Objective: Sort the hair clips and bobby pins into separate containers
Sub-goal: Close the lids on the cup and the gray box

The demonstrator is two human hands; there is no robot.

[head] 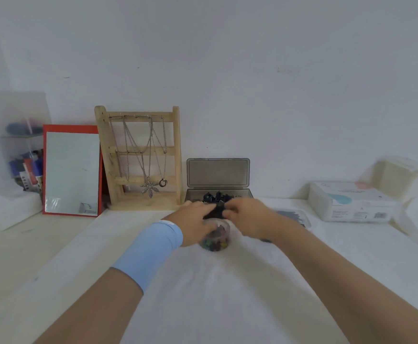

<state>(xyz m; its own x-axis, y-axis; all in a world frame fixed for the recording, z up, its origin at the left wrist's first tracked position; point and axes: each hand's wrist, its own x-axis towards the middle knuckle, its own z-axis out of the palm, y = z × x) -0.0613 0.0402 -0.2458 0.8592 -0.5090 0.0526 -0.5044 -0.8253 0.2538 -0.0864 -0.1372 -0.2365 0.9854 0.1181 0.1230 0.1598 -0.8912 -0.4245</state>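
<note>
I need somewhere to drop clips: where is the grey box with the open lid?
Head view, centre back: the grey box stands just right of the wooden necklace stand and directly behind the clear jar.

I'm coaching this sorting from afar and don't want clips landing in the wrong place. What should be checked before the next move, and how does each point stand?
1. Grey box lid open: ok, the lid stands upright, with dark clips inside.
2. Round jar upright on the cloth: ok.
3. Jar mouth free: cannot tell, the hands and a dark item cover it.
4. Grip on the dark item: cannot tell. The left hand and right hand both meet it, but the picture is blurred there.
5. Flat clear tray open: cannot tell, the right forearm partly hides it.
</note>
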